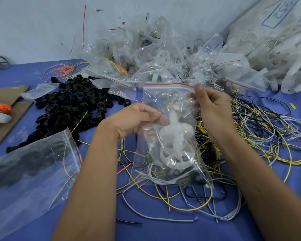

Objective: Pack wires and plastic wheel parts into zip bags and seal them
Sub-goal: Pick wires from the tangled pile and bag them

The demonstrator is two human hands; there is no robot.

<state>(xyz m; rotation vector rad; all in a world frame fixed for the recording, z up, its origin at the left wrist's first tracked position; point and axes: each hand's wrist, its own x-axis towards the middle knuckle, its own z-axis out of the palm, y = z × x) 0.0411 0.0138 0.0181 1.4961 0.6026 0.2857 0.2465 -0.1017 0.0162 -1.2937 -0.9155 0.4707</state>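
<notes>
A zip bag (170,136) is held up at the middle of the table (155,218), between the left hand (134,119) on its left edge and the right hand (214,105) at its top right corner, with wheel parts (174,136) and wires (156,176) inside it. Loose wires (250,136) lie on the table beneath and to the right of it, a heap of rings (73,105) lies to its left, and another bag (30,173) lies in front of that heap. Behind it, filled bags (146,54) are piled against the wall (33,26).

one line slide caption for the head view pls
Both hands hold a filled zip bag: left hand grips its side, right hand pinches the red-striped top.
</notes>
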